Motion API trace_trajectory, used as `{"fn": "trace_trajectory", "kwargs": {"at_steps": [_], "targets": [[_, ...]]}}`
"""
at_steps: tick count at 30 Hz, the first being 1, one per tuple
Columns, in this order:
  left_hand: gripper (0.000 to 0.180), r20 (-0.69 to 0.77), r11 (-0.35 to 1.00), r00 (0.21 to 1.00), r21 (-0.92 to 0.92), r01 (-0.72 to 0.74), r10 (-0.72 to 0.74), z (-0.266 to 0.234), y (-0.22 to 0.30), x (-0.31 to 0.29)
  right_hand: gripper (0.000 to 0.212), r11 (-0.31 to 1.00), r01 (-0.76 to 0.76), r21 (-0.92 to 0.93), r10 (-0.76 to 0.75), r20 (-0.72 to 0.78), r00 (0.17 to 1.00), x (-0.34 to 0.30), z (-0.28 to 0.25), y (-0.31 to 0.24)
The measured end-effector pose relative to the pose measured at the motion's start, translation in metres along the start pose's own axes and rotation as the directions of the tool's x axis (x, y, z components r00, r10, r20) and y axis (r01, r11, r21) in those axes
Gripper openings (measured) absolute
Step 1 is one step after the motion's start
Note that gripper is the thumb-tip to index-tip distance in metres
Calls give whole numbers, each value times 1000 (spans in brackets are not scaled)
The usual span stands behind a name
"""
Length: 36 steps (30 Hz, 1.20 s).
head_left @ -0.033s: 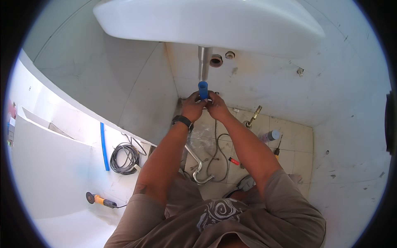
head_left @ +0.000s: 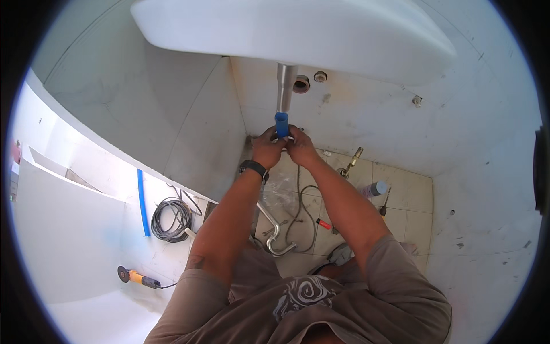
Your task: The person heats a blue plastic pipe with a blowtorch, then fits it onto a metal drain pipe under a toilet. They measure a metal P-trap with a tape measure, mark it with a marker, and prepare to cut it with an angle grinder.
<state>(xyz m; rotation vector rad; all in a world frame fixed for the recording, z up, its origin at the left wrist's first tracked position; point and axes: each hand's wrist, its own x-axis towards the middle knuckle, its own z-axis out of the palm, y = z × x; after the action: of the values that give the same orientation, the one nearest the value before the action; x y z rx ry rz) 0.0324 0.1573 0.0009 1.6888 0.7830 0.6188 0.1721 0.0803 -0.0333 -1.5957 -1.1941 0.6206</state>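
A short blue plastic pipe piece (head_left: 281, 125) is upright between my hands, its open upper end facing me. My left hand (head_left: 267, 148), with a black watch on its wrist, grips it from the left. From the right, my right hand (head_left: 301, 146) closes on the same piece, thumbs and fingers meeting at its lower part. Just beyond and above it hangs a metal drain tailpipe (head_left: 285, 86), coming down from the white washbasin (head_left: 298, 31). Whether the pipe piece touches the tailpipe, I cannot tell.
Behind are a wall drain opening (head_left: 301, 84) and a smaller fitting (head_left: 320, 76). On the floor lie a chrome trap pipe (head_left: 278, 235), a flexible hose (head_left: 314, 223), a red-handled item (head_left: 323, 224) and a spray can (head_left: 375, 189). Outside the partition lie coiled cable (head_left: 172, 219), blue pipe (head_left: 142, 203) and an angle grinder (head_left: 137, 277).
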Motion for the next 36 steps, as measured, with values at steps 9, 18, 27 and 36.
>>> {"fn": "trace_trajectory", "kwargs": {"at_steps": [9,18,27,36], "targets": [[43,-148,991,982,84,-107,118,2,1,27,35,995,-35,98,36,-15,999,34,0,2],[41,-207,982,961,81,-169,182,2,6,28,31,991,26,130,-22,-31,999,42,1,3],[41,-193,989,971,76,-129,142,1,8,28,26,967,-69,245,62,34,997,41,2,-3],[42,-203,984,963,78,-163,176,3,8,31,28,992,80,101,-73,-66,995,48,2,11]]}}
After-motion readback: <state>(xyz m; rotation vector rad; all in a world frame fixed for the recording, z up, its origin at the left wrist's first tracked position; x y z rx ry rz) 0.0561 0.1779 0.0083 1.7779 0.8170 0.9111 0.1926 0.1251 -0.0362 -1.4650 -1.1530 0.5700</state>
